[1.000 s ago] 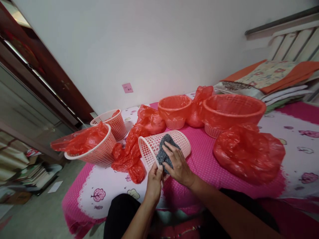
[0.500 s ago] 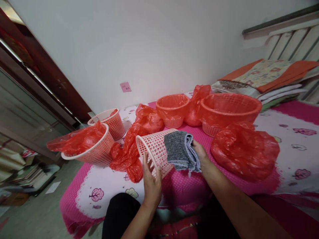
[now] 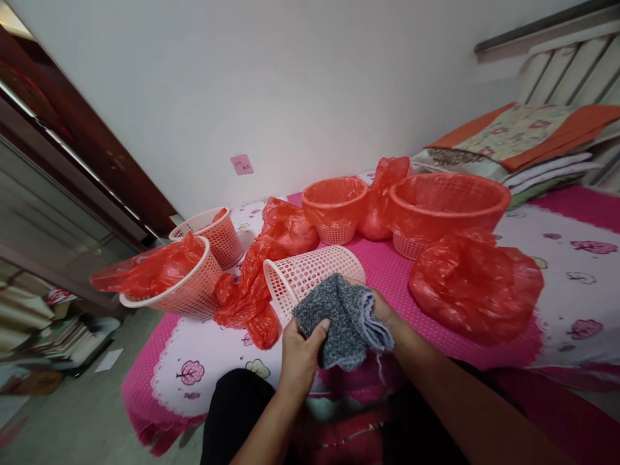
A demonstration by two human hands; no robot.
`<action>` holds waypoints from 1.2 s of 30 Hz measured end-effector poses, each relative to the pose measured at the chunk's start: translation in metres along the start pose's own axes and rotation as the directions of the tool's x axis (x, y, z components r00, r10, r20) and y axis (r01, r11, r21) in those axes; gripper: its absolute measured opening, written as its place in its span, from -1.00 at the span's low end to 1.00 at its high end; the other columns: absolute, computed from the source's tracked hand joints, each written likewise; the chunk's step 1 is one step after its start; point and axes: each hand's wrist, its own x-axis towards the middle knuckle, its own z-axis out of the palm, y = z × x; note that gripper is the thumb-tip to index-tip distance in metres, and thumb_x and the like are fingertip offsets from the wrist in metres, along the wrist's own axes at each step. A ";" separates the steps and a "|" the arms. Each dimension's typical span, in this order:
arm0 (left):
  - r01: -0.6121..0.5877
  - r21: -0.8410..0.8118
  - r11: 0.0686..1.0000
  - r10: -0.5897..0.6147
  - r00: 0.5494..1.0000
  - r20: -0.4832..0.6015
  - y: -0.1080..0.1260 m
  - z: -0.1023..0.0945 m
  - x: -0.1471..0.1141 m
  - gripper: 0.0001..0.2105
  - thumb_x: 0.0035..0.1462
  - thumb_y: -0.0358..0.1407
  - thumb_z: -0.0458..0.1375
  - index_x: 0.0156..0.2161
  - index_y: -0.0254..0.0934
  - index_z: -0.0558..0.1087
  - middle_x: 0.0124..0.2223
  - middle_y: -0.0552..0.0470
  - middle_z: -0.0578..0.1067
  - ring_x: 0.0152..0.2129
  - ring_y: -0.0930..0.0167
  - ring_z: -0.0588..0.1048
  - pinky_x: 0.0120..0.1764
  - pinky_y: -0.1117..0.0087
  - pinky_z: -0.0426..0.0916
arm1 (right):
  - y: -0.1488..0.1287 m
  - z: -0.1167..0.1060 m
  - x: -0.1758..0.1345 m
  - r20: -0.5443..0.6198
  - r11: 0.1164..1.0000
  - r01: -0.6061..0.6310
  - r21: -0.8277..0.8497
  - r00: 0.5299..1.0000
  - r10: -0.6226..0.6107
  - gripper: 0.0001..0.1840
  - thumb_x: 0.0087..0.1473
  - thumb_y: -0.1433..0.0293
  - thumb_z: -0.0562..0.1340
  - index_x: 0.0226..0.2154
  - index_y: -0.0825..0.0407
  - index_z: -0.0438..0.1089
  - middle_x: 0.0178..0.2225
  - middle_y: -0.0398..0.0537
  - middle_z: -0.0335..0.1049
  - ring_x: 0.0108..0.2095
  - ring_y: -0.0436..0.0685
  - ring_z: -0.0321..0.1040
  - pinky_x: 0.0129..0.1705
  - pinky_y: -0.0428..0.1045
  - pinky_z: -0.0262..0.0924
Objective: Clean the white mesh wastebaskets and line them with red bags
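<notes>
A folded grey cloth (image 3: 336, 323) with pale edges is between my two hands, a loose thread dangling from it. My left hand (image 3: 301, 352) pinches its left corner, thumb on top. On the other side, my right hand (image 3: 380, 307) grips the cloth's right part, its fingers mostly hidden behind the fabric. Just beyond lies a pale pink perforated plastic basket (image 3: 317, 266) on its side, mouth to the left. The cloth hides the lower part of this basket.
Left stand two pink baskets (image 3: 210, 294) with red plastic bags. A crumpled red bag (image 3: 252, 297) lies beside the tipped basket. Behind are two bag-lined baskets (image 3: 336, 210); at right, a puffed red bag (image 3: 475, 290) and folded textiles (image 3: 523, 142). Everything rests on a pink-and-white bedspread (image 3: 188, 361).
My left hand has let go of the tipped basket's rim and taken the cloth's left corner. The cloth has come lower and nearer to me, slightly unfolded.
</notes>
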 end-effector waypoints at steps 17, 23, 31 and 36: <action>-0.113 0.018 0.993 0.114 0.993 -0.034 0.044 -0.016 0.011 -0.41 -0.10 -0.06 0.54 -0.03 -0.15 0.37 -0.13 -0.01 0.64 -0.19 0.24 0.64 -0.14 0.30 0.51 | -0.007 -0.039 0.004 0.136 0.974 -0.210 -0.080 0.966 0.219 -0.70 -0.22 0.41 0.33 -0.31 0.03 0.61 -0.37 -0.14 0.62 -0.43 0.01 0.42 -0.38 -0.14 0.21; -0.201 0.195 0.960 0.175 0.974 0.146 0.043 -0.022 0.010 -0.59 0.08 0.05 0.43 -0.18 -0.18 0.46 -0.24 0.05 0.54 -0.26 0.34 0.51 -0.20 0.42 0.39 | -0.008 -0.032 0.002 0.084 0.984 -0.178 -0.029 0.980 0.180 -0.80 -0.22 0.41 0.34 -0.40 0.00 0.55 -0.41 -0.18 0.55 -0.43 0.02 0.38 -0.35 -0.11 0.25; -0.181 0.294 0.938 0.130 0.975 0.182 0.034 -0.013 0.008 -0.51 0.24 0.21 0.21 -0.32 -0.23 0.56 -0.40 0.05 0.47 -0.39 0.34 0.40 -0.25 0.40 0.34 | -0.004 -0.030 0.005 0.072 0.995 -0.103 -0.011 0.992 0.103 -0.89 -0.16 0.41 0.37 -0.44 -0.01 0.50 -0.45 -0.20 0.50 -0.45 -0.02 0.35 -0.37 -0.14 0.21; -0.156 0.236 0.959 0.122 0.981 0.154 0.029 -0.010 0.003 -0.45 0.25 0.25 0.17 -0.29 -0.27 0.57 -0.38 0.02 0.48 -0.37 0.33 0.39 -0.22 0.35 0.34 | -0.003 -0.035 0.004 0.084 0.996 -0.088 -0.027 0.992 0.090 -0.85 -0.09 0.35 0.44 -0.41 0.01 0.52 -0.45 -0.19 0.48 -0.47 -0.04 0.32 -0.38 -0.13 0.18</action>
